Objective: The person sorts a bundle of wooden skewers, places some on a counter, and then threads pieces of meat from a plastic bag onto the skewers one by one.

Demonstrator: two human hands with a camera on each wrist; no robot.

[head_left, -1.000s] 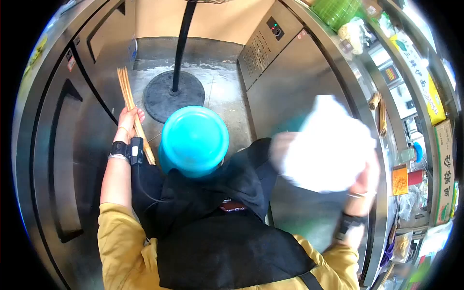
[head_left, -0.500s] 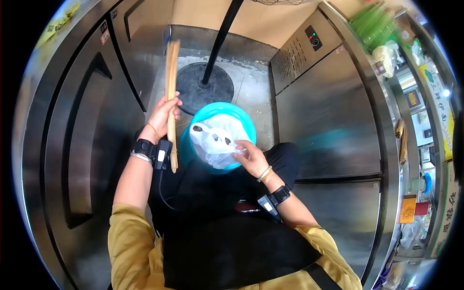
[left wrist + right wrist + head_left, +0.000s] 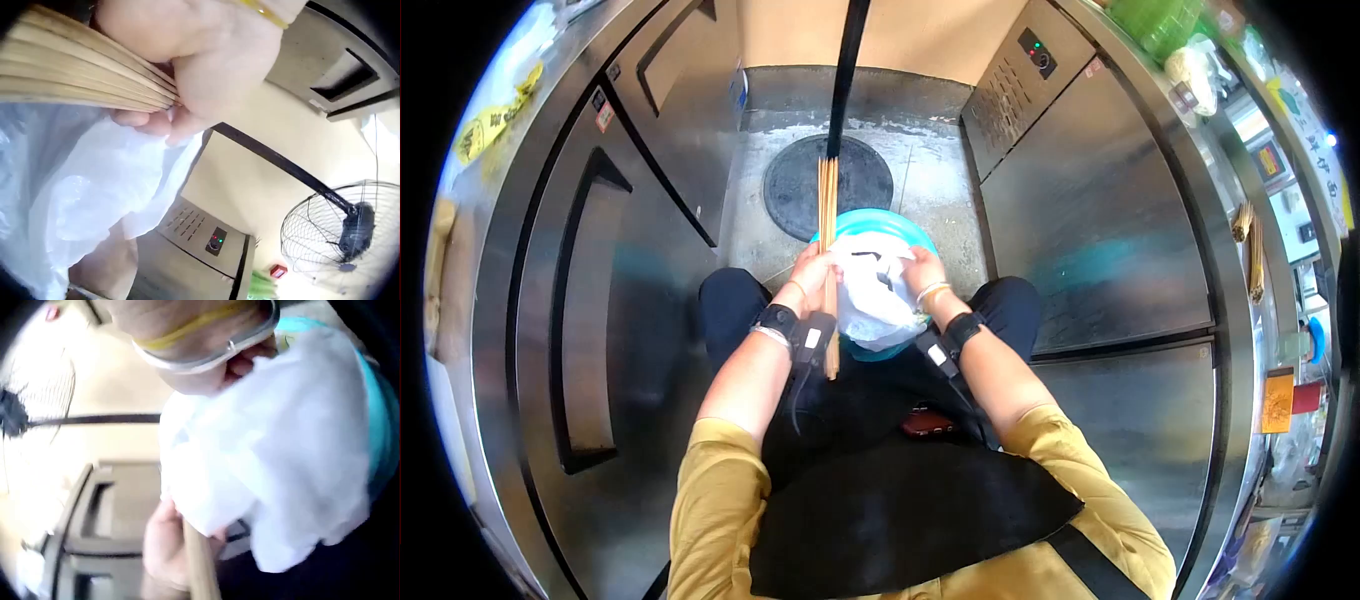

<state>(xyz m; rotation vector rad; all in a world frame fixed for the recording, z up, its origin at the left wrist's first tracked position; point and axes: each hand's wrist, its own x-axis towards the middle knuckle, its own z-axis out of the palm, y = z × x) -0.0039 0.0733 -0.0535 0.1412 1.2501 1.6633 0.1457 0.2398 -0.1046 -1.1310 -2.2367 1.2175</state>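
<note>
Here we see both hands meeting in front of the body, over the lap. The left hand [image 3: 812, 272] has its fingers curled round a bundle of bamboo skewers [image 3: 828, 205]; the left wrist view shows the sticks [image 3: 75, 69] packed flat under the palm [image 3: 206, 56], with the fingertips closing beneath them. The bundle's long axis runs straight away from the body. One end sticks out back past the wrist and the longer part reaches forward beyond the knuckles, toward the round fan base [image 3: 785, 185] on the floor.

Just to the right of that hand, touching it, lies the white plastic bag [image 3: 870, 295]. It hangs between the two hands and drapes over the teal basin [image 3: 905, 228], which sits beneath and just beyond them. The right hand [image 3: 920, 270] is closed on the bag's far edge. From the right wrist view we make out fingers [image 3: 240, 359] tucked into the film [image 3: 281, 456], though the blur hides exactly how they pinch it. The left hand's lower fingers seem to touch the bag's near edge too, but we cannot tell whether they grip it.

So the skewers lie alongside the bag's left edge, parallel to it, not inside it. Steel cabinet doors [image 3: 1100, 200] stand well apart on either side of the arms.
</note>
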